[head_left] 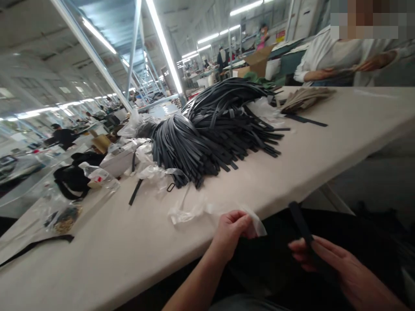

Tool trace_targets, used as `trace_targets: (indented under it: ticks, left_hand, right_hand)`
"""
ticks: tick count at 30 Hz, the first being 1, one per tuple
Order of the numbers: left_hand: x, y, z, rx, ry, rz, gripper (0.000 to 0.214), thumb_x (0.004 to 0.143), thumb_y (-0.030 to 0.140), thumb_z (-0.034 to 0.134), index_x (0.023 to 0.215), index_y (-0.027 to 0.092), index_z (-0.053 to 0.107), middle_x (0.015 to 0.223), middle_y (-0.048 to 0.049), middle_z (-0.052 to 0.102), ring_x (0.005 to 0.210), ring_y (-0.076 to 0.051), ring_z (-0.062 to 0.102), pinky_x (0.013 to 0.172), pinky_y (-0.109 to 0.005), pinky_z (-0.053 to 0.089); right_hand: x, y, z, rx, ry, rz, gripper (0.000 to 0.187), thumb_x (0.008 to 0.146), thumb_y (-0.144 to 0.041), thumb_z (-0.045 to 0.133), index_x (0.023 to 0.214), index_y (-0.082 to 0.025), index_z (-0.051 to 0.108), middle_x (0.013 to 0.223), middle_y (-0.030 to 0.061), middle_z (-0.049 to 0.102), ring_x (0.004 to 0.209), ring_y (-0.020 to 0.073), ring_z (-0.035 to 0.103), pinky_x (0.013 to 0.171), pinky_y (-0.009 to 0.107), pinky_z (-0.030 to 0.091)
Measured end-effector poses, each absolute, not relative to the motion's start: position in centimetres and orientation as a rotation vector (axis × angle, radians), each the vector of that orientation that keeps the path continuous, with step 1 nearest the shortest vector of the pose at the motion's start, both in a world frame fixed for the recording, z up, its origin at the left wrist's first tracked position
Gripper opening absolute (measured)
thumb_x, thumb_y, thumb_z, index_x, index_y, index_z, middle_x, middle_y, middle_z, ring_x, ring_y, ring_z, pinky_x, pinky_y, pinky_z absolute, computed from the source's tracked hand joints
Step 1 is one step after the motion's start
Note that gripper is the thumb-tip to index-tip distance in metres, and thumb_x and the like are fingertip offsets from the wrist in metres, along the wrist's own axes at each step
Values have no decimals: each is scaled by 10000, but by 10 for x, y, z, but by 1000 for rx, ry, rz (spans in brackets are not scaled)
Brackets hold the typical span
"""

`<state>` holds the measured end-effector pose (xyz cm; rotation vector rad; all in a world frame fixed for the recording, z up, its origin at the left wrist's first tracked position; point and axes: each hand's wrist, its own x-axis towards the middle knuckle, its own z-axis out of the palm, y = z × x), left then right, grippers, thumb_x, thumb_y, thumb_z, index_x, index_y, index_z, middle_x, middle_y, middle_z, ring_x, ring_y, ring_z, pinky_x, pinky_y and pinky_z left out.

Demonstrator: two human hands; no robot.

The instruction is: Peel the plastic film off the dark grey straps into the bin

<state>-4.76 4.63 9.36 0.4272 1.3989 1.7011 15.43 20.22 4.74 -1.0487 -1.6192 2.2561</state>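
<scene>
My left hand is closed at the table's front edge, pinching a piece of whitish translucent plastic film. Over the dark space off the table edge, my right hand grips a black strap between thumb and fingers. The strap's upper end sticks up past the fingers; its lower part is lost in shadow. Beyond both hands lies a large heap of black straps, their cut ends fanned towards me. A small black buckle ring lies in front of the heap, near crumpled clear plastic.
Brown straps lie at the table's far side, across from a co-worker in a white top. On the left are a clear bottle, a black bag, a bag of small metal parts and a loose black strip.
</scene>
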Motion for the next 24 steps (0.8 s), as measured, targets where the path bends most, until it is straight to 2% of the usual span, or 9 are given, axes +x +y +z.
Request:
trace_targets:
  ticks: [2, 4, 7, 9, 12, 15, 20, 22, 24]
  left_hand:
    - [-32, 44, 92, 489, 1401, 1654, 370, 736, 486, 732, 715, 125, 652, 570, -7, 617, 522, -83, 522, 549, -206, 397]
    - [-24, 41, 89, 504, 1409, 1615, 380, 732, 493, 737, 736, 120, 664, 574, -13, 626, 522, -86, 521, 546, -210, 394]
    - [-19, 35, 84, 454, 1419, 1586, 408, 703, 514, 755, 752, 117, 674, 570, -13, 630, 508, -87, 516, 532, -213, 391]
    - [-18, 32, 82, 431, 1427, 1592, 407, 694, 514, 763, 732, 120, 667, 557, -7, 624, 499, -82, 507, 527, -210, 388]
    - [-18, 29, 80, 417, 1447, 1595, 393, 674, 495, 784, 720, 126, 656, 551, -4, 627, 502, -84, 518, 535, -208, 396]
    - [-23, 28, 77, 411, 1499, 1588, 379, 647, 471, 797, 747, 133, 658, 579, -4, 642, 519, -96, 539, 539, -214, 409]
    - [-46, 28, 77, 624, 1735, 1507, 211, 760, 358, 683, 823, 157, 695, 651, 5, 659, 577, -100, 539, 580, -223, 411]
    - [-60, 28, 83, 691, 1802, 1462, 226, 765, 334, 664, 910, 167, 708, 673, 7, 669, 587, -104, 540, 589, -230, 405]
    - [-75, 31, 91, 710, 1802, 1423, 252, 746, 339, 672, 914, 157, 716, 666, 1, 665, 597, -111, 543, 610, -241, 408]
  right_hand:
    - [141, 196, 62, -824, -1502, 2539, 470, 759, -602, 738, 999, -201, 782, 1171, 166, 690, 1096, 351, 628, 884, 405, 556]
    - [126, 191, 73, -632, -1389, 2735, 427, 803, -531, 739, 1053, -186, 765, 1230, 156, 665, 1160, 347, 596, 942, 419, 527]
    - [105, 189, 80, -478, -1308, 2883, 379, 830, -482, 742, 1038, -165, 760, 1180, 155, 688, 1061, 325, 655, 931, 430, 528]
    - [93, 188, 79, -454, -1296, 2887, 376, 825, -474, 752, 1028, -158, 761, 1116, 147, 712, 971, 297, 687, 879, 396, 547]
    - [76, 191, 79, -551, -1300, 2736, 397, 746, -483, 818, 976, -162, 773, 920, 97, 747, 771, 223, 694, 706, 299, 556]
    - [63, 199, 85, -653, -1441, 2479, 408, 689, -506, 844, 914, -171, 786, 753, 45, 726, 622, 159, 622, 571, 242, 482]
    - [41, 209, 108, -573, -1731, 2130, 438, 670, -587, 805, 859, -192, 801, 713, 28, 695, 674, 167, 582, 661, 268, 472]
    - [32, 211, 115, -530, -1799, 2069, 447, 680, -605, 780, 855, -194, 800, 739, 37, 700, 717, 184, 588, 712, 286, 477]
    - [23, 213, 121, -486, -1874, 2001, 456, 701, -615, 747, 865, -193, 799, 776, 47, 711, 750, 200, 592, 745, 301, 478]
